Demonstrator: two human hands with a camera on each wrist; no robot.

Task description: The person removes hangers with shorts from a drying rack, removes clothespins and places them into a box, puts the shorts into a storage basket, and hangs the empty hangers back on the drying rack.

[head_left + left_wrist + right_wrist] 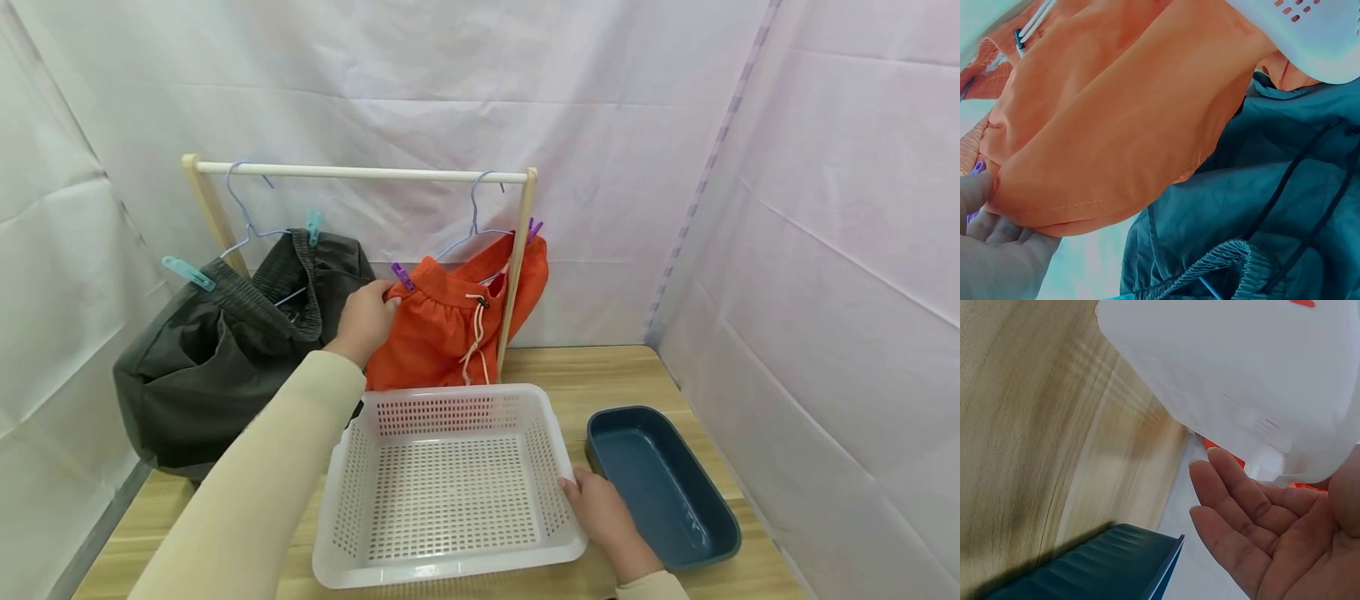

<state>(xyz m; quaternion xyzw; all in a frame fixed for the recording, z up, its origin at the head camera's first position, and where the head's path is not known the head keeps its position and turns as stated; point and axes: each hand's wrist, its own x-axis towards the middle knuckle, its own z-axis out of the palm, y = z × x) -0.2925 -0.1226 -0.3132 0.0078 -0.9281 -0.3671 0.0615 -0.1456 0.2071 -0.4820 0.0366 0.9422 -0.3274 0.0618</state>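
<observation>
Orange shorts (435, 333) with a pale drawstring hang from a blue wire hanger (474, 218), held by purple clothespins (402, 276). My left hand (367, 320) pinches their left side just below one clothespin; the left wrist view shows the thumb and fingers (1004, 232) at the fabric's edge. My right hand (602, 512) grips the right rim of a white perforated plastic basket (450, 569), thumb over the rim. Seen from the right wrist, the other fingers (1229, 506) lie under the rim outside the basket (1222, 362). Nothing lies inside the basket.
Dark grey pants (225, 375) hang at the left from another hanger with light blue clothespins (187, 272). A wooden rack (360, 172) carries both hangers. Right of the basket stands a dark blue tray (712, 546) on the wood table (600, 367). White curtains surround the table.
</observation>
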